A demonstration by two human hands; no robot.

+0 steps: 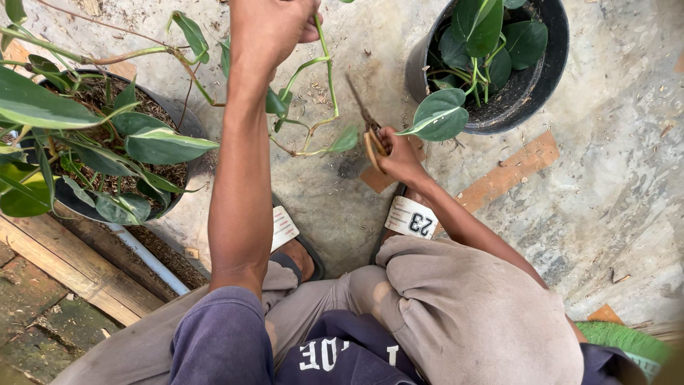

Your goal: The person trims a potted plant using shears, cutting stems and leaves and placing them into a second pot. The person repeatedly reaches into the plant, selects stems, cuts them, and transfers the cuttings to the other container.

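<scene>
While the person squats with grey-trousered knees (470, 314) wide and feet in slide sandals (410, 216) on the concrete floor (605, 178), the right hand (399, 158) is clenched around the tan handles of a pair of scissors (369, 128), blades pointing up toward the vine. Farther out, the left hand (271, 28) is closed on a trailing vine cutting (317, 107), holding it up by the upper stem so it hangs between the two pots. That stem looks light, thin and bendy, its leaves easily torn, so a grip on the firmer stem near a node seems safest. A dark pot of variegated foliage (107, 142) stands left; a black pot (527, 78) stands farther right.
</scene>
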